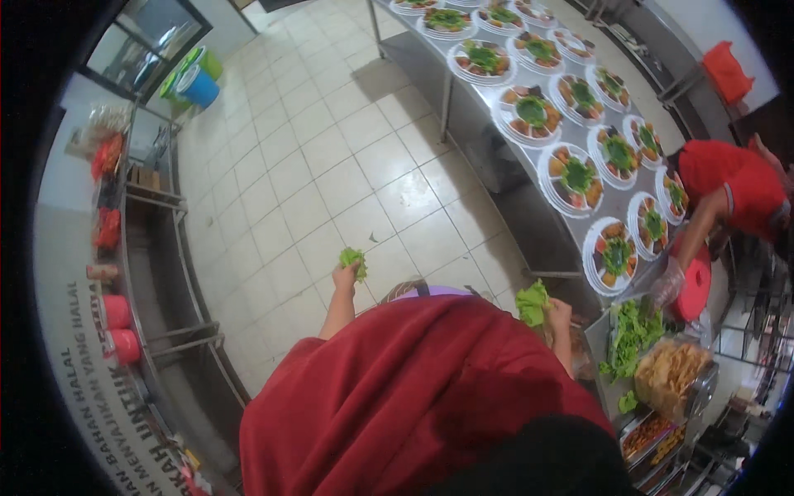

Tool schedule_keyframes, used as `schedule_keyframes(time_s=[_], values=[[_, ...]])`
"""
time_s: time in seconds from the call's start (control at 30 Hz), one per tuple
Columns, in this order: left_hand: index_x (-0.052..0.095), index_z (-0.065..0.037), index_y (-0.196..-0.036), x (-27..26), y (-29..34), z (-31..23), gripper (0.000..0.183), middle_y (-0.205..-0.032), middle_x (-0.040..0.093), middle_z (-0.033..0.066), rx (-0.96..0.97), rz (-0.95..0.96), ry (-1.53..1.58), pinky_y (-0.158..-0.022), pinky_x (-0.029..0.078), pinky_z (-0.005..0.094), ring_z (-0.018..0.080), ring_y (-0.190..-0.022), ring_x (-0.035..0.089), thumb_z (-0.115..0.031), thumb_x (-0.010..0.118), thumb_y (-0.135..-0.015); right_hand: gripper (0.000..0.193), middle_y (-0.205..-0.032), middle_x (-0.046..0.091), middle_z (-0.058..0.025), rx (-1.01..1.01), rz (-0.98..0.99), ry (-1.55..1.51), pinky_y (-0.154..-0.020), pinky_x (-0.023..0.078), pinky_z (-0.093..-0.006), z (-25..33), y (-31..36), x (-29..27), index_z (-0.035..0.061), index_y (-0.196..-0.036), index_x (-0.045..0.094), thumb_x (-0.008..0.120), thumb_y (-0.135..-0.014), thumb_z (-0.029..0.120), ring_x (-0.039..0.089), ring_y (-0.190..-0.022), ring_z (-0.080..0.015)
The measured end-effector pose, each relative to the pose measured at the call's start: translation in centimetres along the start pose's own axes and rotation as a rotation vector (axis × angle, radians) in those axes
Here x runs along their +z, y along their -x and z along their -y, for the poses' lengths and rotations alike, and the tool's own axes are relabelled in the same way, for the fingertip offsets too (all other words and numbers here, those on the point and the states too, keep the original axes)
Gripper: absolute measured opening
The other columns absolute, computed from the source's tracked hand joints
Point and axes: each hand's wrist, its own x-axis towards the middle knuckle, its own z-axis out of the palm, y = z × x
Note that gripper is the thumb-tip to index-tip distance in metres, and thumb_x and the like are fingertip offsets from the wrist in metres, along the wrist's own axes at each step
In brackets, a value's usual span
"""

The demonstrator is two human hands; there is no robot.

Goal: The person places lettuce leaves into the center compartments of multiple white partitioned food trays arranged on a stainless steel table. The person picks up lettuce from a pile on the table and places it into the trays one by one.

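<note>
My left hand (344, 279) is closed around a small piece of green lettuce (353, 259), held out over the tiled floor. On the other side of my body, my right hand (559, 313) grips a larger lettuce leaf (532, 302) beside the near end of the steel table. A heap of lettuce (634, 335) lies on the surface just right of that hand. Farther up the table (529, 211) stand rows of white plates, the nearest plate (610, 256) filled with browned food pieces and a green leaf in the middle.
A co-worker in red (728, 178) leans over the table's right side, a gloved hand (667, 288) near a red lid (693, 285). A clear container of crackers (672, 372) stands nearer me. Metal shelving (169, 331) lines the left wall; a blue bin (198, 86) stands far left.
</note>
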Motion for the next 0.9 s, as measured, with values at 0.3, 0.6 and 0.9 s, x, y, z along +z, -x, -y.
schedule_keyframes(time_s=[0.3,0.6,0.9], values=[[0.037,-0.002,-0.122,0.6,-2.3,-3.8,0.053,-0.102,0.055,0.0139,-0.108,-0.020,0.199,-0.068,0.050,0.0320,0.0225,-0.081,0.058,0.004,0.056,-0.073,0.029,-0.080,0.065,-0.0126,-0.208,0.089,0.053,-0.068,0.047,-0.0290,17.4,-8.7,7.4,0.0111,-0.089,0.067,0.058,-0.063,0.005,0.063,-0.073,-0.0206],[0.043,-0.008,-0.122,10.1,-7.5,-16.6,0.050,-0.105,0.056,0.0096,-0.121,0.440,0.030,-0.073,0.050,0.0302,0.0209,-0.091,0.056,0.008,0.048,-0.075,0.035,-0.087,0.063,-0.0159,-0.601,0.211,-0.018,-0.071,0.047,-0.0302,39.7,-22.2,14.3,0.0080,-0.101,0.062,0.056,-0.067,0.006,0.063,-0.079,-0.0234],[0.033,0.004,-0.127,18.9,-12.4,-35.4,0.077,-0.125,0.043,0.0176,-0.264,0.703,0.811,-0.099,0.033,0.0384,0.0282,-0.114,0.044,-0.060,0.024,-0.085,0.034,-0.087,0.062,-0.0140,-1.425,0.313,0.131,-0.065,0.047,-0.0385,61.5,-24.2,20.8,0.0101,-0.103,0.057,0.053,-0.070,0.003,0.059,-0.083,-0.0292]])
